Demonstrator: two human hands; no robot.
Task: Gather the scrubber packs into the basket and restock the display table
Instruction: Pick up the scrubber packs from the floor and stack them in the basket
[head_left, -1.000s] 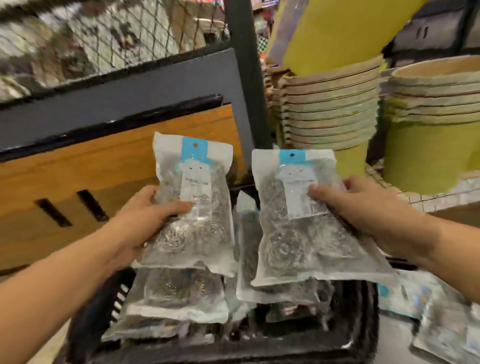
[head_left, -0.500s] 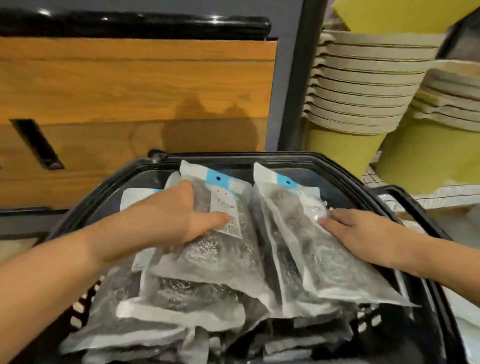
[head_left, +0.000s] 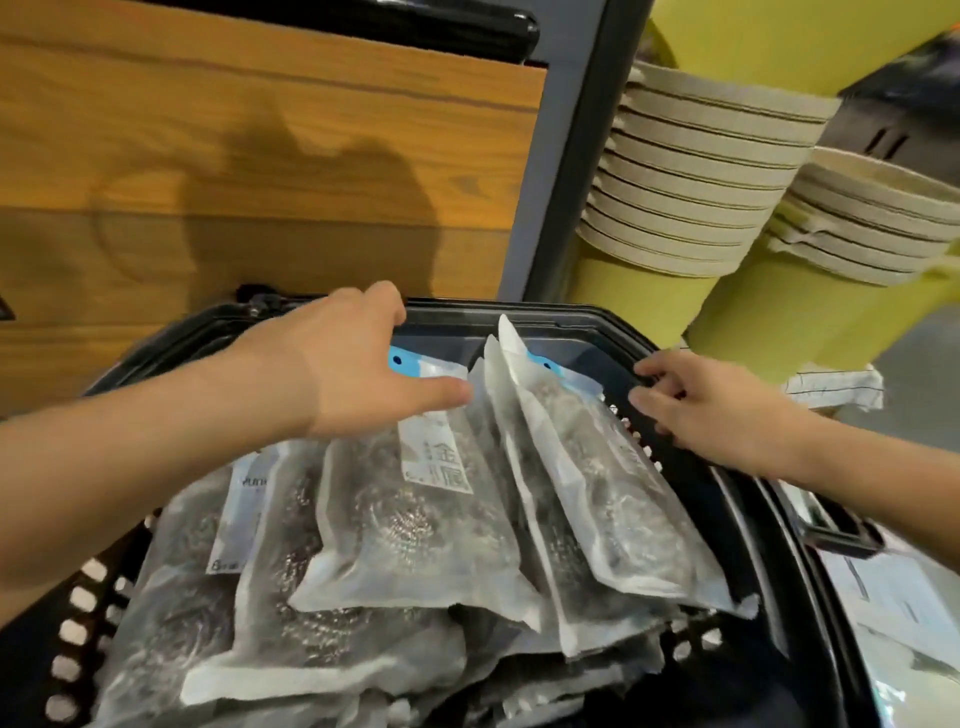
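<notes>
A: Wood panelling (head_left: 260, 156) is seen across the far left, bounded by a grey post (head_left: 566, 156). Stacked yellow-green buckets (head_left: 691, 182) with pale rims are seen at the far right.

B: And the scrubber packs (head_left: 415, 519)?

A: They are heaped in the black basket (head_left: 571, 317) at near centre. Clear bags, blue headers, white labels and steel coils can be made out.

B: The hands?

A: The left hand (head_left: 337, 374) is laid on the top pack, grip spread apart. The right hand (head_left: 711, 410) is set at the basket's right rim, grip loosely apart.
</notes>
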